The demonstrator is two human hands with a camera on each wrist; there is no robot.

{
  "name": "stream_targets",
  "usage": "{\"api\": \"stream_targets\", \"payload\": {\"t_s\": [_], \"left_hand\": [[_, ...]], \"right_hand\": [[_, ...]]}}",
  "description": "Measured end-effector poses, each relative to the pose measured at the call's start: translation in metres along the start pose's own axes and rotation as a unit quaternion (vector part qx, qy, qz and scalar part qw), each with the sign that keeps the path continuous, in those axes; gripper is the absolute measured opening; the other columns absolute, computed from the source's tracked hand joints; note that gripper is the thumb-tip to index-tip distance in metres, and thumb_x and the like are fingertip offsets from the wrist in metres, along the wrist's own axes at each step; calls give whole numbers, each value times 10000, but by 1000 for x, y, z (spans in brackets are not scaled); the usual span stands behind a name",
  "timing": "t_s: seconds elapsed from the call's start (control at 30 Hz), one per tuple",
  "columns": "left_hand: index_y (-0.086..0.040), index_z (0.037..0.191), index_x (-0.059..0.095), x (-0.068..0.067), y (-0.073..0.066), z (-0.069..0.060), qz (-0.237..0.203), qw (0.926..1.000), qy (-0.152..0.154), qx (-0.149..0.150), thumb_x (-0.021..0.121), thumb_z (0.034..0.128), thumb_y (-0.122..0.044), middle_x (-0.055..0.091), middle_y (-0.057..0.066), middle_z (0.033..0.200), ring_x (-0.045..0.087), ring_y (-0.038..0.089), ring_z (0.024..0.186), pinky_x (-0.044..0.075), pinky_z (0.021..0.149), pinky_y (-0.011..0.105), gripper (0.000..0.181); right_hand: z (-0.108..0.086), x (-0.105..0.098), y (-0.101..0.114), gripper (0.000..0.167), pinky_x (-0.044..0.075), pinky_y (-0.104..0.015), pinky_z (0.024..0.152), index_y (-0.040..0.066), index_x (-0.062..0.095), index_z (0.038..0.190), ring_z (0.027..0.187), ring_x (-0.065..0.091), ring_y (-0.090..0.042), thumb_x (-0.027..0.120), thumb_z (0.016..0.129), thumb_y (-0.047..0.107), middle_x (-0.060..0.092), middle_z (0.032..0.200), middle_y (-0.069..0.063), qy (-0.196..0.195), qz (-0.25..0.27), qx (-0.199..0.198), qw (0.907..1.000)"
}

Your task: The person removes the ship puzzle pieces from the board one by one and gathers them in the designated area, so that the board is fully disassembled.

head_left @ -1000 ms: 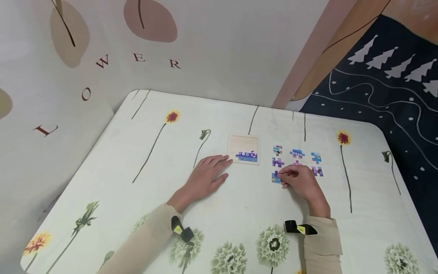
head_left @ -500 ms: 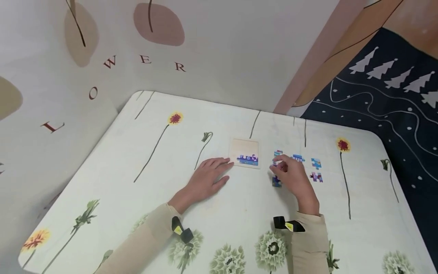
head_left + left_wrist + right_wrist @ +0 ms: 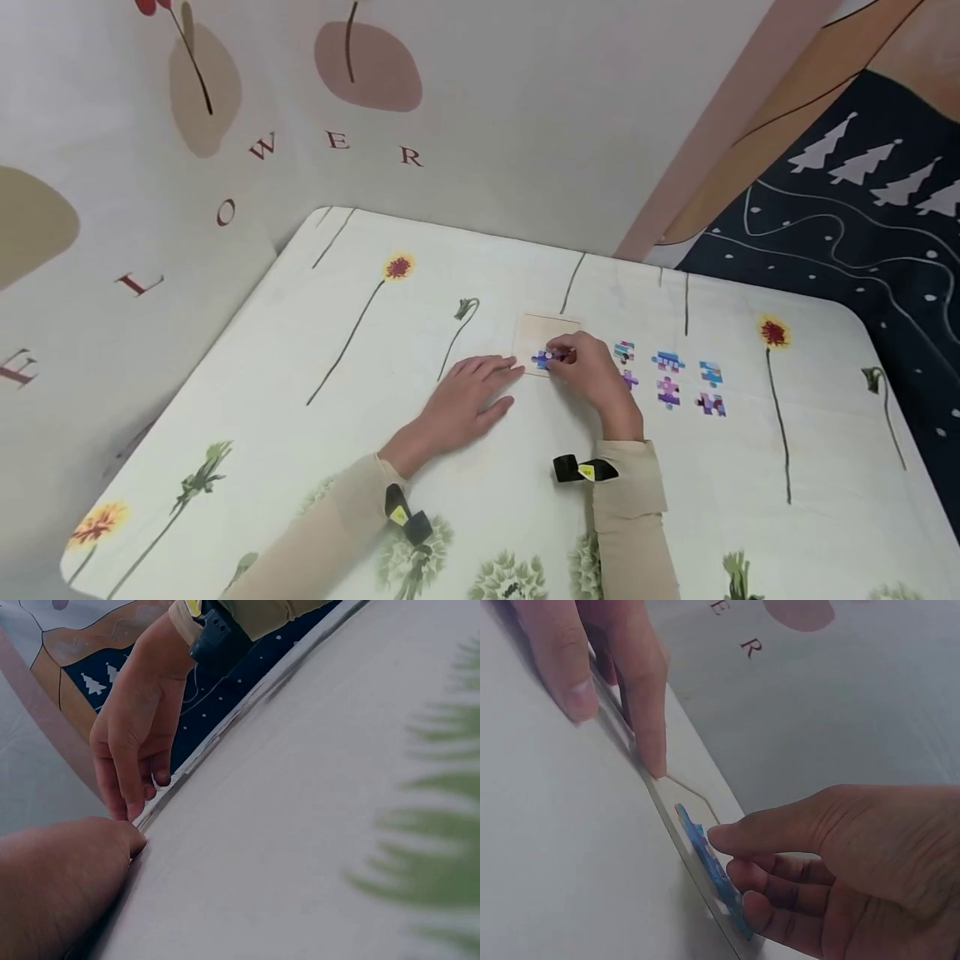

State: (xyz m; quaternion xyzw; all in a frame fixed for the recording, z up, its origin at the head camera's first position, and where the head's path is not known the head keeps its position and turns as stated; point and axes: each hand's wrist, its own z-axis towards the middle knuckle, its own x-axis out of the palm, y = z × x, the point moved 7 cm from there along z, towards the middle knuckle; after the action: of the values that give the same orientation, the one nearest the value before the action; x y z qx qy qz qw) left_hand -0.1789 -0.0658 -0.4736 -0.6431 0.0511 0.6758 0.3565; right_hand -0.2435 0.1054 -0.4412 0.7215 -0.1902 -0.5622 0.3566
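A shallow wooden puzzle tray [image 3: 543, 327] lies on the table, with joined blue-and-purple jigsaw pieces [image 3: 542, 361] along its near side. My left hand [image 3: 463, 404] rests flat, fingertips at the tray's left edge; a straight finger [image 3: 651, 746] touches the frame in the right wrist view. My right hand [image 3: 600, 383] is over the tray's near right part. Its thumb [image 3: 742, 832] and curled fingertips meet the blue pieces [image 3: 718, 879] there. Whether it pinches one cannot be made out. In the left wrist view, my left hand [image 3: 56, 881] hides the tray from sight.
Loose jigsaw pieces stand in spaced rows right of the tray, among them a light-blue one [image 3: 711, 372], a pink one [image 3: 668, 392] and a blue one [image 3: 667, 361]. My right hand partly covers the leftmost pieces. A pale wall [image 3: 517, 158] rises behind the table.
My right hand has moved left from the loose pieces, first from the bottom-left one, to the joined pieces in the tray. My left hand stays at the tray's edge. The head view has shifted slightly.
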Motion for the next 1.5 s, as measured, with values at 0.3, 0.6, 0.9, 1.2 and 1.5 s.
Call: {"api": "stream_targets", "payload": {"t_s": [0.3, 0.6, 0.9, 1.2, 1.5], "left_hand": [[-164, 1538, 514, -6, 0, -2, 88, 9998, -150, -7, 515, 1086, -329, 485, 32, 1575, 419, 244, 1450, 303, 1203, 449, 482], [-155, 1534, 519, -6, 1, -2, 13, 9997, -241, 74, 507, 1085, -331, 491, 38, 1568, 422, 246, 1446, 300, 1201, 451, 482], [-155, 1525, 531, -4, 1, -1, 50, 9996, -234, 129, 516, 1082, -328, 505, 38, 1556, 430, 244, 1439, 313, 1193, 452, 476], [-155, 1536, 517, -1, 1, 0, 60, 9999, -118, 88, 507, 1085, -332, 495, 37, 1566, 421, 242, 1447, 297, 1205, 446, 485], [-155, 1542, 509, -1, -1, 1, 44, 9999, -43, 107, 495, 1089, -330, 490, 41, 1571, 418, 244, 1450, 294, 1207, 447, 485]], "right_hand": [[3, 2, 2, 322, 484, -353, 778, -25, 724, 1262, 905, 550, -247, 742, 949, 49, 648, 1101, -163, 46, -18, -100, 9999], [4, 2, 2, 263, 475, -335, 754, 8, 772, 1186, 890, 559, -238, 764, 927, 53, 659, 1086, -148, -51, 54, -84, 9999], [4, 4, -2, 217, 434, -367, 786, 30, 752, 1142, 896, 518, -254, 755, 927, 66, 590, 1025, -133, -135, 137, -41, 9998], [3, 2, -7, 222, 441, -348, 753, 43, 754, 1131, 874, 531, -256, 779, 910, 54, 601, 1020, -140, -287, 296, -19, 9991], [1, 2, -11, 227, 429, -337, 714, 79, 753, 1142, 823, 520, -237, 776, 918, 48, 632, 987, -122, -288, 472, -19, 9985]]}}
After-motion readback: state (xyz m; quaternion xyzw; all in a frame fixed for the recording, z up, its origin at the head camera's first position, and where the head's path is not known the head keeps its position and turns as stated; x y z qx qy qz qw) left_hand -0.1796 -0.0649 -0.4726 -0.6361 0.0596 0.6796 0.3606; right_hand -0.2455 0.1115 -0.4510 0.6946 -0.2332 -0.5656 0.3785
